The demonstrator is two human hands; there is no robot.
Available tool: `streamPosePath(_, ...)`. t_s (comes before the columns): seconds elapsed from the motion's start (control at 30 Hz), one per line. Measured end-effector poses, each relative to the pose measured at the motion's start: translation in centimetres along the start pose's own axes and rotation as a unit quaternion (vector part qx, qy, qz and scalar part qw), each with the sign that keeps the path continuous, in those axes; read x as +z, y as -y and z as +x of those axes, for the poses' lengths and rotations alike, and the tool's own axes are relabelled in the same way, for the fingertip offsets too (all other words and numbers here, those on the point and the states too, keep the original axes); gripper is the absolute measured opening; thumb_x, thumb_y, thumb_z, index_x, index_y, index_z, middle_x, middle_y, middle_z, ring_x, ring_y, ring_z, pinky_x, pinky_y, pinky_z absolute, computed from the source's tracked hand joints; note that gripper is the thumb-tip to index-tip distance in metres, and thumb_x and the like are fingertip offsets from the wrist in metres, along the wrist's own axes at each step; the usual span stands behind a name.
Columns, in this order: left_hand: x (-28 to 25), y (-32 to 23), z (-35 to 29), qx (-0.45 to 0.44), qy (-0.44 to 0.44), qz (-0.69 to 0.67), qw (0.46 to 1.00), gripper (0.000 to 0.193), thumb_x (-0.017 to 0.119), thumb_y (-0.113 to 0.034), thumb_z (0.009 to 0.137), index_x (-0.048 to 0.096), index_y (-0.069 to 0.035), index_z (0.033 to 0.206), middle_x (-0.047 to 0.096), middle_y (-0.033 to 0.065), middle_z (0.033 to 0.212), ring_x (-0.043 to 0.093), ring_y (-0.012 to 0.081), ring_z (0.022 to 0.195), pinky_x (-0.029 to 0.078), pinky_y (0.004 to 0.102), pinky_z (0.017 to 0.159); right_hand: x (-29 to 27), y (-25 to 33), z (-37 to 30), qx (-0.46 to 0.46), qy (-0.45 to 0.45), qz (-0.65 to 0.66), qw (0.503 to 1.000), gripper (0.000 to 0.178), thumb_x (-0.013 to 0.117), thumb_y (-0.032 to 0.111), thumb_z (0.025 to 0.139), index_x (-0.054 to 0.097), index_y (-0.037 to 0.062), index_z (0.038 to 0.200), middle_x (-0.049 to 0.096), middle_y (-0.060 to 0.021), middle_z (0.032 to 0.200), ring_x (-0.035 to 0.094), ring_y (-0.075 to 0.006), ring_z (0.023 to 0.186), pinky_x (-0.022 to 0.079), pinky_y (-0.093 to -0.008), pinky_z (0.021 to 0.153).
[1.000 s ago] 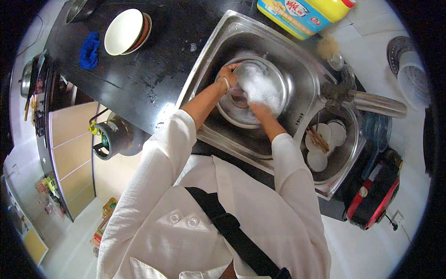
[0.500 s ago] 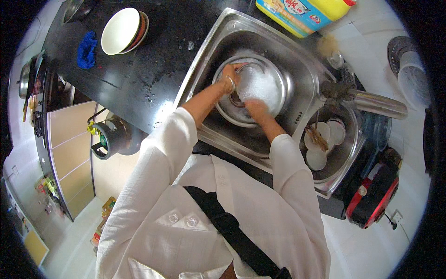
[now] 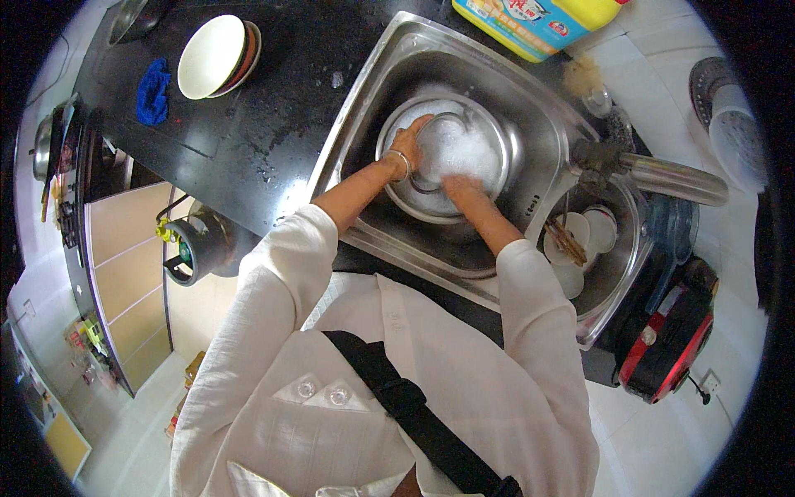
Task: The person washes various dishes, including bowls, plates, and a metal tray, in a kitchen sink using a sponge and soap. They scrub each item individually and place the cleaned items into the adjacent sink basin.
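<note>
A wide steel basin (image 3: 507,153) full of white foam sits in the steel sink (image 3: 397,58). My left hand (image 3: 411,142), a bangle on its wrist, grips the rim of a small steel cup (image 3: 451,124) at the basin's far left. My right hand (image 3: 462,189) is sunk in the foam just below the cup, its fingers hidden by suds. Both white sleeves are pushed up to the elbows.
A tap (image 3: 662,176) reaches in from the right over a second bowl with white dishes (image 3: 580,240). A yellow and blue detergent bottle (image 3: 538,21) stands behind the sink. Stacked bowls (image 3: 217,56) and a blue cloth (image 3: 152,91) lie on the black counter, a red appliance (image 3: 671,340) at right.
Both hands have shifted slightly within the foam. The small steel cup's rim now shows at my left hand, where a dark shape lay between the hands before.
</note>
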State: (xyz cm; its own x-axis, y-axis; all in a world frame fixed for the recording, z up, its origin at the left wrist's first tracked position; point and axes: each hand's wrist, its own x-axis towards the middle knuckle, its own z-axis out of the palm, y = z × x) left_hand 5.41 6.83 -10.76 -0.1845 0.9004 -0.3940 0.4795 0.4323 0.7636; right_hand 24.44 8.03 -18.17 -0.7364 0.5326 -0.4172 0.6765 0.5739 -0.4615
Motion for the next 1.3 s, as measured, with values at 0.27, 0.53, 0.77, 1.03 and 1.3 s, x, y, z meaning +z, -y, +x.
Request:
streamPosePath(0.27,0.1,-0.3,-0.6,-0.281,0.158,-0.322,0.890,0.061,0.039,-0.045,0.084,0.019,-0.010,0.130,0.032,0.0151,0.128,0.046,0.0402,0.101,0.053,0.0421,0.065,-4.1,4.5,2.9,0.179,-0.220,0.102,0.954,0.032,0.050,0.012,0.074,0.048,-0.0015,0.103,0.048,-0.0233,0.108,0.045,-0.0356,0.103,0.037,-0.0394,0.087)
streamPosePath(0.53,-1.1,-0.7,-1.5,-0.183,0.073,-0.237,0.951,0.069,0.035,-0.061,0.078,0.027,-0.014,0.128,0.045,0.0153,0.113,0.051,0.0274,0.089,0.048,0.0361,0.042,-4.7,4.0,0.6,-0.058,0.061,0.355,0.931,0.028,0.057,0.015,0.067,0.054,0.0039,0.093,0.055,-0.0132,0.086,0.053,-0.0236,0.082,0.041,-0.0325,0.073)
streamPosePath(0.77,2.2,0.1,-2.0,-0.204,0.088,-0.274,0.936,0.068,0.034,-0.061,0.078,0.030,-0.014,0.126,0.048,0.0129,0.110,0.055,0.0269,0.083,0.051,0.0372,0.045,-0.7,3.7,3.9,0.175,-0.332,0.147,0.915,0.031,0.054,0.013,0.070,0.054,0.0025,0.099,0.047,-0.0179,0.108,0.043,-0.0326,0.101,0.039,-0.0366,0.083)
streamPosePath(1.03,0.8,3.0,-0.4,-0.149,0.093,-0.178,0.968,0.067,0.034,-0.060,0.079,0.030,-0.014,0.127,0.050,0.0139,0.108,0.051,0.0270,0.090,0.050,0.0353,0.053,-4.7,2.8,0.3,-0.046,0.094,0.106,0.989,0.033,0.056,0.009,0.070,0.051,0.0040,0.102,0.048,-0.0134,0.103,0.047,-0.0231,0.095,0.038,-0.0338,0.081)
streamPosePath(1.3,1.3,-0.5,-2.0,-0.199,0.034,-0.202,0.959,0.066,0.032,-0.056,0.081,0.038,-0.005,0.121,0.047,0.0183,0.113,0.048,0.0305,0.100,0.040,0.0379,0.084,-2.2,4.4,2.3,0.039,-0.193,0.369,0.908,0.035,0.055,0.020,0.073,0.050,0.0010,0.102,0.046,-0.0177,0.103,0.045,-0.0329,0.097,0.036,-0.0359,0.084)
